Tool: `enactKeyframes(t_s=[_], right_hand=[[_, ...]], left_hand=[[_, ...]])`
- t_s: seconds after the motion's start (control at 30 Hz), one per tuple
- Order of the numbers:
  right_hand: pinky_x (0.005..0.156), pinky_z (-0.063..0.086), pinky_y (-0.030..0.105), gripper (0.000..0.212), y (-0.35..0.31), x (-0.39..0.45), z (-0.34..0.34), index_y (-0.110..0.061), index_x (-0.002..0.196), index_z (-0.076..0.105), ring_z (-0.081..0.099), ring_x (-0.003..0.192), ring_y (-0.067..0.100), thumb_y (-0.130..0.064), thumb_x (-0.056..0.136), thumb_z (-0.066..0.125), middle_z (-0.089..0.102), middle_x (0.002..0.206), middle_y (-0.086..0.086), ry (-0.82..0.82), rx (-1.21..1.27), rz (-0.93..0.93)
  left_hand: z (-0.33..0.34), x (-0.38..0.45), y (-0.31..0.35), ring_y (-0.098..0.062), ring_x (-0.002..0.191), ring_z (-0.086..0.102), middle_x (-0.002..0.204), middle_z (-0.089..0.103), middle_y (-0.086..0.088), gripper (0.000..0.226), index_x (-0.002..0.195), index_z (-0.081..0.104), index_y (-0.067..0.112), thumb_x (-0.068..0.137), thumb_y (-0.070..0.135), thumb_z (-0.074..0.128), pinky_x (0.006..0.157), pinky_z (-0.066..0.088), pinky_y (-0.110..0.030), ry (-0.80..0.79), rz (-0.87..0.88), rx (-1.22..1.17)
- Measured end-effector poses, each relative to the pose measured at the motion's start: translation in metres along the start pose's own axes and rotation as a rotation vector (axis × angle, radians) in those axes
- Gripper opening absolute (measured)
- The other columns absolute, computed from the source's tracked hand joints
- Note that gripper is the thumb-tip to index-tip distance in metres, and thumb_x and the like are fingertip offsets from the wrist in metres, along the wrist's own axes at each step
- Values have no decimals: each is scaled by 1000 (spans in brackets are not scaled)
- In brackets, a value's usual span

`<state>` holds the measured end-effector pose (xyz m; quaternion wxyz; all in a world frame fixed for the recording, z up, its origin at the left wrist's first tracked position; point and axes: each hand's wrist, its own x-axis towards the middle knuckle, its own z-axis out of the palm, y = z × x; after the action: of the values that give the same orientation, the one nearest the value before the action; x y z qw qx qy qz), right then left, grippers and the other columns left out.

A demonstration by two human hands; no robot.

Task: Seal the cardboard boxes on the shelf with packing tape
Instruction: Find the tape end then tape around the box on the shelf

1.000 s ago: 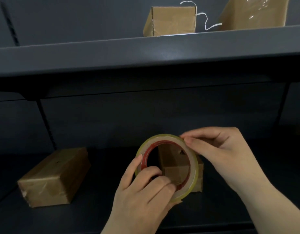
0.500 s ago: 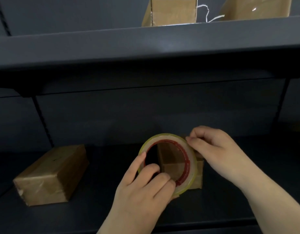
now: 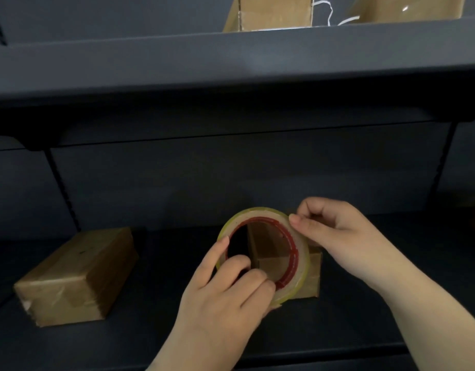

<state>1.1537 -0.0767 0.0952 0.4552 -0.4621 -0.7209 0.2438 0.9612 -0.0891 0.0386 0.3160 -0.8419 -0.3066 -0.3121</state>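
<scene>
Lying at left: a taped cardboard box [image 3: 78,277] is seen flat on the lower shelf [image 3: 161,333], well apart from the hands.
Left hand: the left hand [image 3: 225,298] is curled round the lower left rim of the tape roll [image 3: 264,254], fingers through the core and thumb against the outer edge.
Tape roll: clear packing tape on a red core is held upright on edge; faint marks on the core cannot be read.
Small box: a small cardboard box [image 3: 310,274] is seen through and behind the roll, on the lower shelf.
Right hand: the right hand [image 3: 335,231] is pinched on the roll's upper right edge, thumb and forefinger pressed together.
Upper shelf: two cardboard boxes, one [image 3: 274,12] at centre and one [image 3: 410,8] at right, are seen on the upper shelf [image 3: 231,57], with a white string [image 3: 330,12] between them.
Writing: none can be read.
</scene>
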Motion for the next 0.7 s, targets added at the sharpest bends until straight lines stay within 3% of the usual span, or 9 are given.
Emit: enactKeyframes(t_s=[0.07,0.13,0.2,0.3,0.53,0.7], right_hand=[[76,48,50,24,2,0,-1,-12,73,61,58,74,31,-34,82,57,58,74,15,-7,18,-9],[76,51,37,10,3,0,-1,-23,81,66,62,78,16,-30,80,58,64,79,1,-1,41,-36],[80,53,29,17,4,-2,0,-29,93,71,65,86,8,-28,80,62,69,89,-7,7,100,-61],[82,54,35,26,4,-5,1,-23,95,75,68,90,13,-33,74,61,72,92,-2,37,203,-110],[76,55,27,19,2,-9,-1,-20,91,76,69,88,15,-31,77,68,73,91,1,49,263,-226],[70,52,18,14,1,-10,-1,-22,85,72,67,81,10,-28,80,60,71,84,-2,39,230,-241]], left_hand=[[1,0,0,-11,80,68,73,71,11,12,69,71,26,75,28,62,104,30,-38,15,0,-7],[1,0,0,-10,79,68,74,70,11,13,69,71,26,76,30,61,104,29,-37,16,-2,-27],[1,-1,0,-10,80,67,74,70,12,15,69,71,26,77,32,59,104,29,-37,13,-10,-44],[1,-2,0,-7,86,59,75,69,13,16,70,70,26,77,35,59,105,29,-37,21,-34,-78],[-1,-3,1,-3,87,53,73,69,15,22,68,70,26,78,40,58,107,26,-35,58,-43,-160],[-1,-6,6,-1,90,57,75,69,13,36,71,67,21,87,49,49,110,25,-29,129,-107,-468]])
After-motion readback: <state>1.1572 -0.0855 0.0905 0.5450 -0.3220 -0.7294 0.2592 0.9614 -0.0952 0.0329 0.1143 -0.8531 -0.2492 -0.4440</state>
